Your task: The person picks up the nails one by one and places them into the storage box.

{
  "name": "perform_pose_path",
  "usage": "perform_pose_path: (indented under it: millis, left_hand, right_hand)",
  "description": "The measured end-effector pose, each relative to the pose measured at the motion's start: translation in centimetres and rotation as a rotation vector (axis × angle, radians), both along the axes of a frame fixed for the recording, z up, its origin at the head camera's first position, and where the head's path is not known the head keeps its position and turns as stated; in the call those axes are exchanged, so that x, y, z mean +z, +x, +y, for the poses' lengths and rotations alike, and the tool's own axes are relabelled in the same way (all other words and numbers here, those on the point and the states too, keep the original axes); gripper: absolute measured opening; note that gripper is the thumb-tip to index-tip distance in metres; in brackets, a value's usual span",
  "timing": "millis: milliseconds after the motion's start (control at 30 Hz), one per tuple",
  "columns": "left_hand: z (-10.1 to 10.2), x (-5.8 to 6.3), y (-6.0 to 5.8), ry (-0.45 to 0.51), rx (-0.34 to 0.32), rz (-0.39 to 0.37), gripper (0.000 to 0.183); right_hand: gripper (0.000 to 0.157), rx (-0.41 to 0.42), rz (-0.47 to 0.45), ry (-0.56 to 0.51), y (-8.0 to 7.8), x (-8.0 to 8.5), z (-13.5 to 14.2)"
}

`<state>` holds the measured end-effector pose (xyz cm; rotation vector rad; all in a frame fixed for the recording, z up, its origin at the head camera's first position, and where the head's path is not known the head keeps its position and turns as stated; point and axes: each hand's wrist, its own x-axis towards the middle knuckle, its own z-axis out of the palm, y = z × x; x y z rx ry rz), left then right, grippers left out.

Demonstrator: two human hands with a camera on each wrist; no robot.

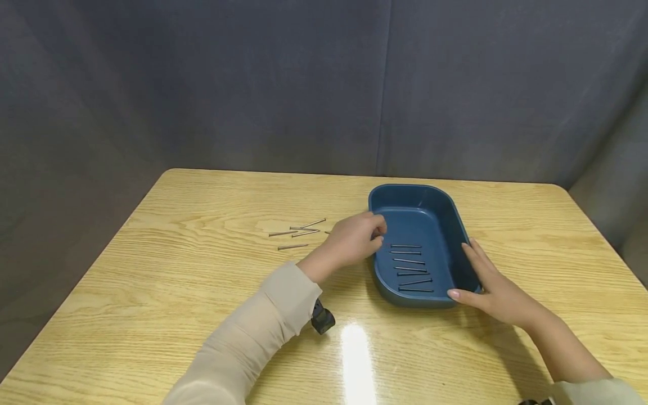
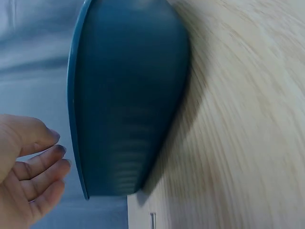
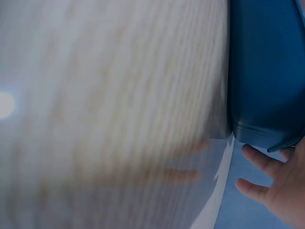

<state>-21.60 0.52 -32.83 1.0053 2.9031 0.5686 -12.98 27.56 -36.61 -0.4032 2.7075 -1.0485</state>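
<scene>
A deep blue plastic tray (image 1: 415, 222) with rounded corners stands on the table, several dark nails (image 1: 412, 270) lying in rough rows on its floor. Over its left rim reaches my left hand (image 1: 356, 239), fingers loosely bent; in the left wrist view the left hand (image 2: 35, 167) shows thumb and fingertips close together, with nothing visible between them. My right hand (image 1: 493, 287) rests at the tray's near right corner, thumb on the rim and straight fingers along the outer wall. The right wrist view shows its fingers (image 3: 262, 162) spread beside the tray (image 3: 267, 71).
Left of the tray, several loose nails (image 1: 298, 230) lie on the light wood-grain table (image 1: 202, 281), one partly behind my left hand. A grey curtain (image 1: 283, 84) hangs behind the table's far edge. Bright light reflects off the tabletop near the front.
</scene>
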Motion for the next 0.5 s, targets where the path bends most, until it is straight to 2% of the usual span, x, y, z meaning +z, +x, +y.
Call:
perform_pose_path:
  millis: [167, 500]
  left_hand:
    - [-1.2, -0.4, -0.1, 0.007, 0.036, 0.0, 0.014]
    - [-3.9, -1.1, -0.3, -0.016, 0.066, 0.008, 0.014]
  right_hand:
    - [0.095, 0.0, -0.002, 0.009, 0.0, 0.1, -0.1]
    - [0.094, 0.006, -0.001, 0.014, 0.0, 0.0, 0.1]
